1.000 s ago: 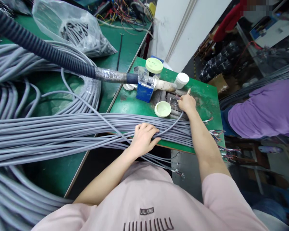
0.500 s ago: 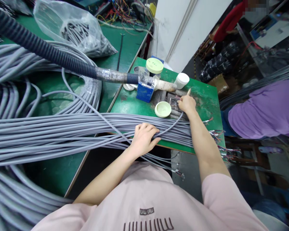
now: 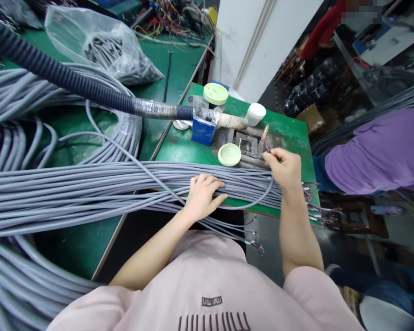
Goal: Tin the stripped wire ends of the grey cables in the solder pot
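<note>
My right hand (image 3: 285,168) pinches the end of a grey cable (image 3: 269,189). Thin coloured wires (image 3: 266,147) poke out from its fingertips toward a small square metal well (image 3: 246,145) with a shiny middle. The held cable bends down in a loop and runs back toward my left hand (image 3: 204,196). That hand lies over the bundle of grey cables (image 3: 158,179), fingers laid across and thumb apart. Close to the wires is a light brown stick (image 3: 264,132). An open pale green round container (image 3: 229,155) sits left of the well.
A black corrugated hose (image 3: 79,87) reaches across to a pale nozzle (image 3: 231,121) by a blue block (image 3: 203,131). Behind are a green-lidded jar (image 3: 215,93) and a white tub (image 3: 255,113). Coiled cables and a plastic bag (image 3: 103,46) lie left. A person in purple (image 3: 379,151) is at right.
My right hand has drawn back from the metal well, toward me and to the right, with the cable end. The cable's loop now hangs lower. My left hand stays on the bundle.
</note>
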The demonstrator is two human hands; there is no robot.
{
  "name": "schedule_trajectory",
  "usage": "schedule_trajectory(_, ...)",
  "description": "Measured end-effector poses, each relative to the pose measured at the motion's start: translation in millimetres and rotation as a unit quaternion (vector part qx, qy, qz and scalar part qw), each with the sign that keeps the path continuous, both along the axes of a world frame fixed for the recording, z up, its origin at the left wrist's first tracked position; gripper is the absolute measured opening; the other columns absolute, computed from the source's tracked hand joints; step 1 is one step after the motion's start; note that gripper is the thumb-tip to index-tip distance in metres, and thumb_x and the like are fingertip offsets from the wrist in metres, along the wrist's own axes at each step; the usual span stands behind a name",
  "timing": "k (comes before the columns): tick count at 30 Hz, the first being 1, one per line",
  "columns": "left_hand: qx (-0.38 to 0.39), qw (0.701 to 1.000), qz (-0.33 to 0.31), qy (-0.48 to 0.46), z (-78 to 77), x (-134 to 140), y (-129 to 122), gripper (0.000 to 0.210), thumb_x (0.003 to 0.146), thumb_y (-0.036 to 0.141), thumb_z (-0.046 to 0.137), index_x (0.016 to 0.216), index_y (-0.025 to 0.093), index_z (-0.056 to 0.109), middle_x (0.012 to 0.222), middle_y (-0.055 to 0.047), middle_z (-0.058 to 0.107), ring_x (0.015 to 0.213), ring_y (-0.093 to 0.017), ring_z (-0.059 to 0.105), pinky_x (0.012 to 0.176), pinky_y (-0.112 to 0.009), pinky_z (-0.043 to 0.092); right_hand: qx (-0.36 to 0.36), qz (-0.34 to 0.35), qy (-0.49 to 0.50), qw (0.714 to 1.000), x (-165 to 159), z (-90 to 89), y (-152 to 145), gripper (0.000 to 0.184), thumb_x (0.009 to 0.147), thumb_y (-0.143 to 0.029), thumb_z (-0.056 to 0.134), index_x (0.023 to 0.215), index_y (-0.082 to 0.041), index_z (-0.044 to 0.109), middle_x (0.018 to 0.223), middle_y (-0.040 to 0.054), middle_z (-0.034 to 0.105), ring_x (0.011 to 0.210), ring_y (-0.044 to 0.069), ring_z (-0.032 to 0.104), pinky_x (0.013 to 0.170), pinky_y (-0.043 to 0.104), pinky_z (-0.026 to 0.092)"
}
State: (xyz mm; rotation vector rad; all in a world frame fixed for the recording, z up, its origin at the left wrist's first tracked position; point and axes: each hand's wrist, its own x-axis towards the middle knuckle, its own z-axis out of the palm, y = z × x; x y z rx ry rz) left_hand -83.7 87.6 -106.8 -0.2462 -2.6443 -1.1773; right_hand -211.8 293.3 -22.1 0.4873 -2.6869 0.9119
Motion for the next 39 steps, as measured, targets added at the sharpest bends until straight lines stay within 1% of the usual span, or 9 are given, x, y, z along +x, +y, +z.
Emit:
schedule_trajectory(4, 0.232, 0.971, 0.037, 0.053, -2.8, 0.3, 18.2, 0.013, 0.086, 0.031, 0.062, 0.088, 0.020, 0.067, 0.086, -0.003, 0.069, 0.086, -0.018, 0.059, 0.084, -0.037, 0.041, -0.093, 0.024, -0.001, 0.995, 42.1, -0.4, -1.5, 0.022, 0.081, -0.034, 0.058, 0.064, -0.020, 0.061, 0.061, -0.0009, 0.058, 0.059, 0.017, 0.054, 0.063, 0.030, 0.044)
schedule_trajectory(9, 0.565, 0.822, -0.025, -0.060, 1.4, -3.3, 57.3, 0.035, 0.070, 0.039, 0.078, 0.096, 0.019, 0.064, 0.079, -0.001, 0.066, 0.073, -0.013, 0.060, 0.073, -0.029, 0.049, -0.198, 0.044, -0.070, 0.977, 75.3, -13.3, -9.9, 0.019, 0.083, -0.035, 0.062, 0.070, -0.022, 0.065, 0.062, -0.0017, 0.059, 0.061, 0.017, 0.055, 0.065, 0.031, 0.046)
schedule_trajectory(15, 0.704, 0.706, 0.010, -0.077, 17.1, -8.1, 86.9, 0.038, 0.061, 0.041, 0.084, 0.084, 0.019, 0.063, 0.073, 0.002, 0.064, 0.067, -0.011, 0.059, 0.071, -0.028, 0.051, -0.314, 0.075, -0.158, 0.933, 92.5, -25.1, -22.6, 0.013, 0.081, -0.032, 0.065, 0.075, -0.022, 0.070, 0.068, -0.0017, 0.064, 0.063, 0.016, 0.058, 0.062, 0.029, 0.049)
schedule_trajectory(19, 0.689, 0.724, 0.030, -0.018, 21.5, -9.9, 86.0, 0.027, 0.067, 0.038, 0.082, 0.079, 0.019, 0.066, 0.068, 0.002, 0.062, 0.060, -0.009, 0.057, 0.064, -0.024, 0.049, -0.380, 0.089, -0.187, 0.902, 98.0, -30.7, -21.1, 0.013, 0.082, -0.033, 0.066, 0.078, -0.021, 0.069, 0.061, -0.0030, 0.059, 0.056, 0.012, 0.053, 0.056, 0.024, 0.046)
schedule_trajectory(24, 0.475, 0.853, 0.020, 0.215, 19.2, -12.1, 71.0, 0.005, 0.077, 0.020, 0.074, 0.081, 0.021, 0.071, 0.075, 0.001, 0.064, 0.070, -0.009, 0.059, 0.069, -0.024, 0.046, -0.474, 0.138, -0.284, 0.822, 114.5, -43.5, -15.6, 0.032, 0.087, -0.038, 0.064, 0.115, -0.024, 0.059, 0.054, -0.0064, 0.053, 0.043, 0.008, 0.042, 0.042, 0.018, 0.034)
schedule_trajectory(27, 0.378, 0.880, -0.045, 0.284, 18.6, -11.6, 70.0, 0.008, 0.079, 0.017, 0.071, 0.085, 0.022, 0.073, 0.074, -0.001, 0.066, 0.070, -0.011, 0.059, 0.071, -0.027, 0.047, -0.549, 0.116, -0.315, 0.766, 122.4, -44.2, -16.7, 0.041, 0.084, -0.038, 0.067, 0.121, -0.026, 0.053, 0.048, -0.0096, 0.046, 0.037, 0.006, 0.031, 0.037, 0.016, 0.025)
schedule_trajectory(32, 0.552, 0.830, -0.017, 0.080, 14.0, -8.6, 79.8, 0.027, 0.074, 0.028, 0.078, 0.099, 0.022, 0.071, 0.084, -0.002, 0.067, 0.074, -0.011, 0.060, 0.072, -0.024, 0.049, -0.594, 0.133, -0.328, 0.722, 126.1, -37.8, -16.7, 0.046, 0.087, -0.030, 0.064, 0.130, -0.029, 0.046, 0.047, -0.0101, 0.047, 0.035, 0.006, 0.025, 0.036, 0.015, 0.024)
schedule_trajectory(35, 0.617, 0.775, -0.097, -0.098, 9.1, -5.8, 83.1, 0.039, 0.076, 0.042, 0.075, 0.106, 0.017, 0.069, 0.078, -0.004, 0.068, 0.065, -0.012, 0.061, 0.066, -0.024, 0.051, -0.595, 0.148, -0.342, 0.713, 126.8, -41.4, -12.4, 0.045, 0.088, -0.032, 0.063, 0.130, -0.030, 0.046, 0.046, -0.0109, 0.046, 0.034, 0.006, 0.026, 0.036, 0.015, 0.026)
schedule_trajectory(39, 0.583, 0.777, -0.154, -0.179, 10.5, -2.3, 79.4, 0.040, 0.082, 0.049, 0.065, 0.096, 0.012, 0.072, 0.055, -0.001, 0.058, 0.048, -0.012, 0.054, 0.054, -0.025, 0.046, -0.485, 0.182, -0.358, 0.777, 118.4, -43.3, 5.4, 0.034, 0.087, -0.037, 0.065, 0.119, -0.028, 0.058, 0.056, -0.0051, 0.058, 0.046, 0.009, 0.050, 0.046, 0.019, 0.042)
